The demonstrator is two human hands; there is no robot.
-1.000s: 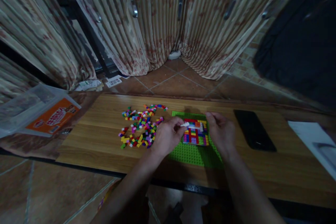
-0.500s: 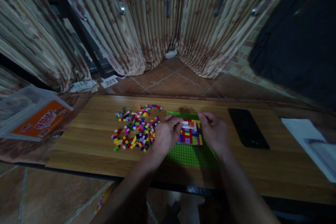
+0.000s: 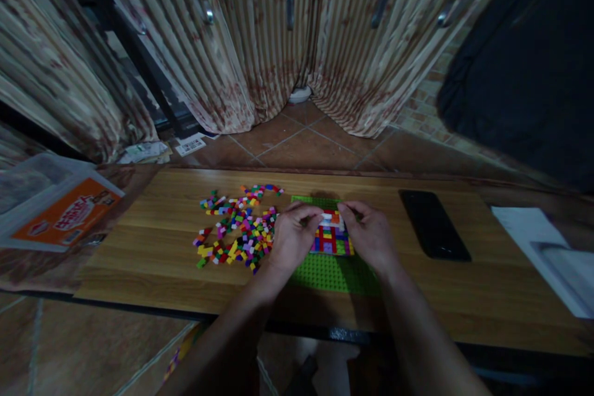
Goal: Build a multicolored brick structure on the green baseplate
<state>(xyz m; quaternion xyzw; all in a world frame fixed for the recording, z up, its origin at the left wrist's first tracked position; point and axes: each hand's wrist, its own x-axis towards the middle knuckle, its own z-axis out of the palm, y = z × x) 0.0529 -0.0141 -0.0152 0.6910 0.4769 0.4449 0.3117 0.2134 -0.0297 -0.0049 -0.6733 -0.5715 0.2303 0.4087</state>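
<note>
My left hand (image 3: pixel 296 235) is closed in a pinch, with a white toy brick (image 3: pixel 327 216) at its fingertips. Under it lies a flat block of many-coloured toy bricks (image 3: pixel 328 242), built up on a green studded baseplate (image 3: pixel 320 275). From the other side, my right hand (image 3: pixel 371 235) curls over the upper right of the coloured block. Its thumb and forefinger are drawn together close to the white brick; whatever is between them is hidden. Both hands partly cover the build.
Many loose toy bricks (image 3: pixel 250 235) are spread left of the baseplate on the wooden table (image 3: pixel 148 247). A black phone-like slab (image 3: pixel 434 224) lies to the right, with white sheets (image 3: pixel 533 247) beyond it. A clear plastic box with an orange label (image 3: pixel 69 213) stands at the left end.
My right hand has moved left, bringing its fingertips over the build and closer to the left hand. The left hand stays at the white brick. The view has shifted slightly.
</note>
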